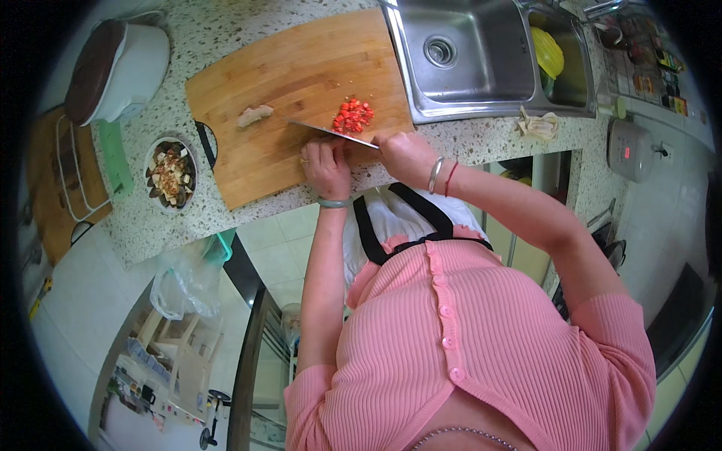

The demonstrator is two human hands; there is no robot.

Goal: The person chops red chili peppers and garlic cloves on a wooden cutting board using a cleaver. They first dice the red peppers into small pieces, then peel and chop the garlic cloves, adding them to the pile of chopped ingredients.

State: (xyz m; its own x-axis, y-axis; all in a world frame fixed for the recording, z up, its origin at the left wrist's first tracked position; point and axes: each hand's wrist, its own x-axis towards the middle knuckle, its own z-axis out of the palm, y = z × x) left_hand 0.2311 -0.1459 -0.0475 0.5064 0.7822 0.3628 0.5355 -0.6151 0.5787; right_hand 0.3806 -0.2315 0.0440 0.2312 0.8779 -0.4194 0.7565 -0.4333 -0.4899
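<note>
Here, right hand (402, 152) gripping knife (331, 131), chopped red chili (353, 116)

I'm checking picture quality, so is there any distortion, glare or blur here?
Head view: fisheye bends the cutting board and counter edges toward a black rim; soft daylight gives mild sheen on the sink, no harsh glare; hands and knife look sharp.

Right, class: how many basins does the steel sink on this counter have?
2. The large basin, with a round drain, sits just right of the cutting board. The smaller basin lies to its right, holding a yellow item. Nothing suggests a hidden third.
</note>
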